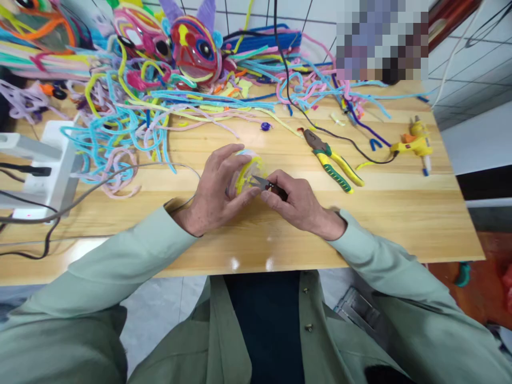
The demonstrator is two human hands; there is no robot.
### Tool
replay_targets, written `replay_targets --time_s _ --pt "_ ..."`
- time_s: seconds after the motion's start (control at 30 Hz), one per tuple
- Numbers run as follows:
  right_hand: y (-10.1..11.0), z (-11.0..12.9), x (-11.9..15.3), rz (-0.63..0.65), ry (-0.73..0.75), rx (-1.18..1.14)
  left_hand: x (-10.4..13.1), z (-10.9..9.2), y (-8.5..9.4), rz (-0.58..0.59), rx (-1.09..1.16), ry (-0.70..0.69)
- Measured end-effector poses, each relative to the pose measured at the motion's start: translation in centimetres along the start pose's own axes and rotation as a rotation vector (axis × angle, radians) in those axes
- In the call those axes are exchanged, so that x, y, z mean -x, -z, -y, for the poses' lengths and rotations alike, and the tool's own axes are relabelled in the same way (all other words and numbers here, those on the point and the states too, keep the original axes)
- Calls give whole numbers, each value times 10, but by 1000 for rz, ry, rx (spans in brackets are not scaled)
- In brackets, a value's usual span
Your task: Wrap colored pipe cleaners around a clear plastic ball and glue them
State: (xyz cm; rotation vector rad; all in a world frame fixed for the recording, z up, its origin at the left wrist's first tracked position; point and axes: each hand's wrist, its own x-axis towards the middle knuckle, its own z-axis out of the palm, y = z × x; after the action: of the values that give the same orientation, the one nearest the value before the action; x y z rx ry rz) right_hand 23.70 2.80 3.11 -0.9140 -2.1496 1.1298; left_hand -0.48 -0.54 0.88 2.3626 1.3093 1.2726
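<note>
My left hand (220,184) is closed around a clear, rounded plastic piece (256,166) with yellow pipe cleaner on it; my fingers hide part of it. In my right hand (294,198) is a pair of small snips (262,183) with a dark handle. Their blades point left and meet the front of the plastic piece, close to my left thumb. Beyond my right hand lie pliers (330,160) with yellow and green handles. A small dark blue coil (265,126) rests on the table behind my hands.
Tangled light-blue pipe cleaners (120,128) cover the back left of the wooden table (392,218). Decorated mask-like faces (196,50) stand behind them. A white power strip (50,170) with cables is at left, and a yellow glue gun (414,144) lies at right, its cord running behind the pliers.
</note>
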Motion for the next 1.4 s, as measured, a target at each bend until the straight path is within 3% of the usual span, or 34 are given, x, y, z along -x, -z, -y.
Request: replay_targets --time_s 0.47,1.4 --pt "1 1 0 26 -27 -54 -1 -4 1 1 35 -4" --pt "-14 14 4 -54 -168 -126 1 -11 -5 -84 81 47"
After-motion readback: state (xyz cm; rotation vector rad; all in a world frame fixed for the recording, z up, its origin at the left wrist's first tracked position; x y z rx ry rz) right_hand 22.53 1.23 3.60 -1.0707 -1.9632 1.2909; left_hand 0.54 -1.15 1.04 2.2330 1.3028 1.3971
